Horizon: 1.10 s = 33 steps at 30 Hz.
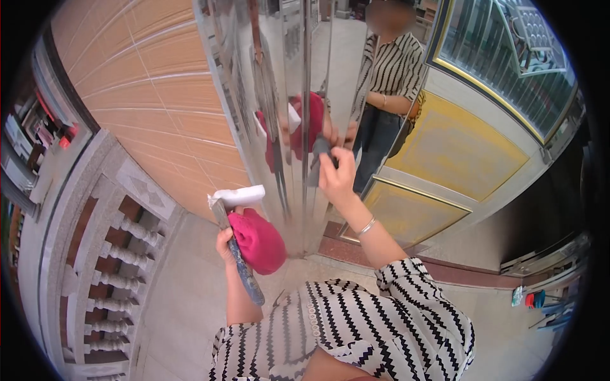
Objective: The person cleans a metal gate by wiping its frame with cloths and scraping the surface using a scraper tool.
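Striped shirt; pink cloth in left hand.

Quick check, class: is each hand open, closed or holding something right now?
Left hand: closed, holding a pink cloth and a white-headed tool.
Right hand: closed on a dark grey object.

The person wears a loose white shirt patterned with jagged black zigzag stripes. Its short, wide right sleeve carries the same stripes, and a pale openwork trim lies along the shirt's front. Beyond the shirt, a slim, shiny silvery bracelet rings the wrist below the bare right hand. Reflected dark blue jeans show beneath the shirt.
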Each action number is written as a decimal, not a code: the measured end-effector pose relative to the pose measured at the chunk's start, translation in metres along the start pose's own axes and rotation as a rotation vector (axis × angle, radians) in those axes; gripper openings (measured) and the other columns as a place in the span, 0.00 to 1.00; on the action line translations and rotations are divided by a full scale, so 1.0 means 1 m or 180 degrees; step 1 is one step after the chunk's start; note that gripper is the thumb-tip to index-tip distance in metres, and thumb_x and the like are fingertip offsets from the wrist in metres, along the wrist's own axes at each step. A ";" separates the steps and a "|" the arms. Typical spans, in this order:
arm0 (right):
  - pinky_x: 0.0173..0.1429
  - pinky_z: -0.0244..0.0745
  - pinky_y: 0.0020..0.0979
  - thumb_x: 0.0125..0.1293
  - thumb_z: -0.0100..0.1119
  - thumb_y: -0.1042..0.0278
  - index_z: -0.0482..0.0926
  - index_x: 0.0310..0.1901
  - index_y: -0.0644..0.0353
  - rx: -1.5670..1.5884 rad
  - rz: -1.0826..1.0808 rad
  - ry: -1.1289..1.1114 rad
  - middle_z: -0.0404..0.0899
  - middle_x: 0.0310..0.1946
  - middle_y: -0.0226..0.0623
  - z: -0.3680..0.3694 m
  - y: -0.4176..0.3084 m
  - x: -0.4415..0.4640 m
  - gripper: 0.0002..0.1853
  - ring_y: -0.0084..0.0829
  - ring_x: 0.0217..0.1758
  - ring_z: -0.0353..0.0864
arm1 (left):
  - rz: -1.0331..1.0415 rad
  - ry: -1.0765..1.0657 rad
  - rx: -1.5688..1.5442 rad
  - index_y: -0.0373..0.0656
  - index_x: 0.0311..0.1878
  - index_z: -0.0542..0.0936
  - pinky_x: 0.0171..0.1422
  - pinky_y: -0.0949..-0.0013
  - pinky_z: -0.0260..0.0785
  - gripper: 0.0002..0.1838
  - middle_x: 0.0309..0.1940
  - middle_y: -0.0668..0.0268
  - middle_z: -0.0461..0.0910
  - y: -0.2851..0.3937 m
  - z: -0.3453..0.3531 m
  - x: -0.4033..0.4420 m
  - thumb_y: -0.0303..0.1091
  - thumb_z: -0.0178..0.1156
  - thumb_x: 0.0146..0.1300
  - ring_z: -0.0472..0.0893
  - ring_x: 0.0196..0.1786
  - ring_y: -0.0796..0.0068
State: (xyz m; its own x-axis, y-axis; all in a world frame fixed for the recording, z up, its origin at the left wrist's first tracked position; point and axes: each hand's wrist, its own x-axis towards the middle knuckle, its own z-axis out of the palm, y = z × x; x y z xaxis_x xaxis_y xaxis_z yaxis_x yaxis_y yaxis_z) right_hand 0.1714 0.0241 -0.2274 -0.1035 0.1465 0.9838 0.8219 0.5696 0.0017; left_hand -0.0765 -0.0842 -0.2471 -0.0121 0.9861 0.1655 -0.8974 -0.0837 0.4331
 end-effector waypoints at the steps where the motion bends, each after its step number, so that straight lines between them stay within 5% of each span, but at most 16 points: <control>1: 0.41 0.71 0.38 0.51 0.62 0.85 0.79 0.43 0.68 -0.0075 0.0036 0.0395 0.71 0.40 0.48 -0.007 0.003 0.051 0.15 0.44 0.39 0.73 | -0.0122 -0.0018 -0.0017 0.36 0.52 0.68 0.47 0.65 0.71 0.31 0.40 0.61 0.73 0.000 0.008 0.000 0.42 0.64 0.46 0.76 0.42 0.67; 6: 0.48 0.67 0.40 0.53 0.60 0.84 0.79 0.50 0.66 -0.0779 -0.0026 0.0881 0.70 0.45 0.47 -0.009 0.021 0.143 0.20 0.45 0.46 0.70 | -0.0380 -0.0496 -0.0103 0.37 0.50 0.71 0.55 0.59 0.71 0.30 0.42 0.59 0.75 -0.003 -0.003 0.006 0.45 0.64 0.46 0.77 0.49 0.64; 10: 0.49 0.64 0.44 0.54 0.58 0.76 0.78 0.48 0.62 -0.0769 0.0130 0.0405 0.72 0.47 0.45 0.017 0.015 -0.004 0.17 0.48 0.46 0.72 | -0.0125 -0.0095 0.0110 0.36 0.50 0.71 0.57 0.61 0.70 0.30 0.42 0.58 0.75 -0.004 -0.025 0.009 0.46 0.64 0.46 0.77 0.49 0.64; 12: 0.48 0.65 0.47 0.63 0.55 0.69 0.79 0.44 0.59 -0.0185 0.1340 -0.0540 0.76 0.41 0.43 0.018 0.010 -0.097 0.10 0.47 0.47 0.74 | -0.0192 -0.0207 0.0052 0.37 0.52 0.69 0.53 0.62 0.71 0.30 0.42 0.61 0.74 -0.004 -0.023 0.009 0.43 0.64 0.47 0.76 0.47 0.65; 13: 0.48 0.67 0.45 0.64 0.55 0.71 0.79 0.47 0.60 -0.0516 0.0683 -0.0955 0.76 0.41 0.43 -0.003 0.005 -0.096 0.11 0.47 0.46 0.74 | -0.0246 -0.0258 0.0055 0.37 0.53 0.68 0.51 0.63 0.71 0.30 0.41 0.62 0.73 -0.001 -0.021 0.008 0.41 0.64 0.47 0.76 0.46 0.66; 16: 0.49 0.70 0.41 0.64 0.57 0.75 0.77 0.51 0.65 -0.0058 0.0841 -0.0239 0.73 0.46 0.47 -0.011 0.009 -0.059 0.14 0.48 0.47 0.74 | -0.0460 -0.0156 0.0167 0.36 0.56 0.67 0.52 0.64 0.71 0.33 0.42 0.63 0.72 0.002 -0.010 0.004 0.40 0.64 0.47 0.75 0.48 0.66; 18: 0.50 0.72 0.39 0.62 0.60 0.77 0.73 0.56 0.69 0.0206 0.1399 0.0929 0.68 0.53 0.53 -0.015 0.001 0.019 0.20 0.49 0.48 0.73 | -0.0493 -0.0115 0.0116 0.36 0.58 0.66 0.53 0.62 0.71 0.35 0.43 0.62 0.72 -0.001 -0.015 0.005 0.40 0.64 0.47 0.75 0.49 0.65; 22: 0.56 0.68 0.45 0.62 0.62 0.70 0.69 0.59 0.71 0.0157 0.1538 0.0573 0.64 0.55 0.57 0.006 0.004 0.066 0.25 0.53 0.52 0.69 | -0.0319 -0.0726 0.0187 0.39 0.52 0.67 0.54 0.59 0.69 0.30 0.41 0.62 0.72 -0.012 0.000 0.013 0.40 0.64 0.47 0.74 0.48 0.66; 28: 0.56 0.64 0.48 0.60 0.64 0.67 0.68 0.60 0.71 -0.0355 0.2102 -0.0257 0.64 0.55 0.58 0.033 -0.021 -0.090 0.29 0.55 0.53 0.67 | -0.0164 -0.0326 0.0596 0.38 0.61 0.65 0.64 0.56 0.67 0.38 0.53 0.57 0.74 0.000 -0.019 0.013 0.38 0.65 0.45 0.74 0.56 0.61; 30: 0.56 0.63 0.48 0.59 0.64 0.67 0.68 0.59 0.71 -0.0213 0.2178 -0.0224 0.65 0.54 0.58 0.031 -0.031 -0.095 0.29 0.55 0.52 0.67 | -0.0248 -0.1587 0.0093 0.38 0.64 0.63 0.66 0.55 0.66 0.41 0.58 0.55 0.73 -0.001 -0.032 0.030 0.40 0.65 0.45 0.73 0.59 0.59; 32: 0.55 0.63 0.47 0.59 0.64 0.67 0.68 0.59 0.71 -0.0057 0.1996 -0.0008 0.65 0.54 0.57 0.037 -0.024 -0.082 0.28 0.54 0.52 0.67 | -0.0286 -0.1778 0.0148 0.38 0.65 0.63 0.67 0.54 0.65 0.42 0.60 0.54 0.72 0.000 -0.040 0.036 0.41 0.64 0.44 0.73 0.60 0.58; 33: 0.55 0.63 0.47 0.59 0.64 0.68 0.68 0.59 0.70 0.0023 0.1786 0.0169 0.65 0.53 0.56 0.035 -0.020 -0.051 0.28 0.54 0.51 0.67 | -0.0281 -0.1313 0.0446 0.38 0.65 0.63 0.67 0.54 0.65 0.42 0.59 0.54 0.72 0.002 -0.034 0.028 0.41 0.64 0.44 0.73 0.59 0.58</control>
State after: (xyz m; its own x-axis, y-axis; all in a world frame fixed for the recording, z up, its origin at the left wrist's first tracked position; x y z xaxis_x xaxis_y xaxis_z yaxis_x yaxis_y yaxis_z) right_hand 0.1405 0.0331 -0.2833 0.3769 0.3876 0.8413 0.7390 0.4217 -0.5254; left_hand -0.0936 -0.0522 -0.2718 0.2644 0.8531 0.4498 -0.8184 -0.0483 0.5726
